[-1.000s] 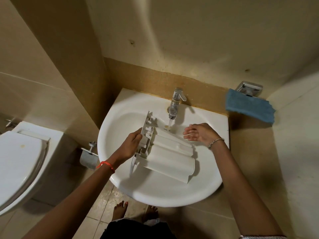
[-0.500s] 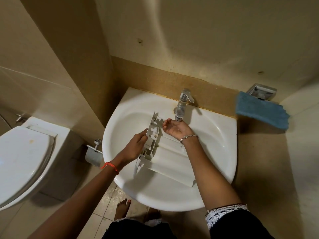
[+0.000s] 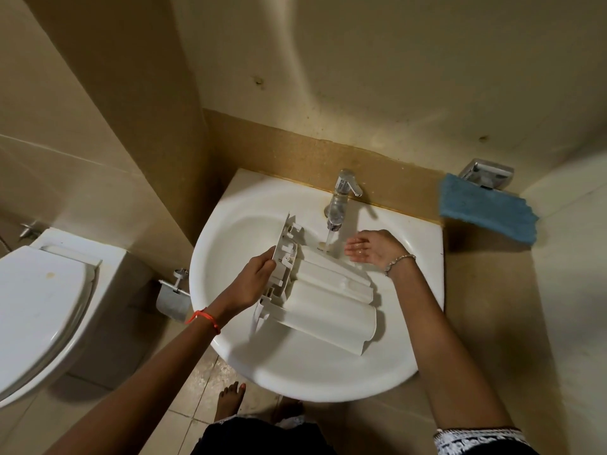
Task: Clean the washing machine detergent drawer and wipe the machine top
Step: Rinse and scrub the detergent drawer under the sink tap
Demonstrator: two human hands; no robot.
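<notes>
White plastic sits in our left hand (image 3: 254, 280), whose curled fingers grip the drawer (image 3: 328, 300) by its front panel. Our right hand (image 3: 374, 249) hovers open, fingers straight, beside the water stream (image 3: 328, 239); the drawer lies in the sink (image 3: 295, 372) between our hands.

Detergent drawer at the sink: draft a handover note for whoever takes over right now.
Left hand grips the drawer by its front panel. Right hand is open, wet, right of the water stream, holding nothing.
Drawer lies in the sink under the running tap; blue cloth sits to the sink's right.
Done: drawer is out and getting rinsed.
Left: finish rinsing, shut tap, refit drawer, wipe machine top, which is out of view.
</notes>
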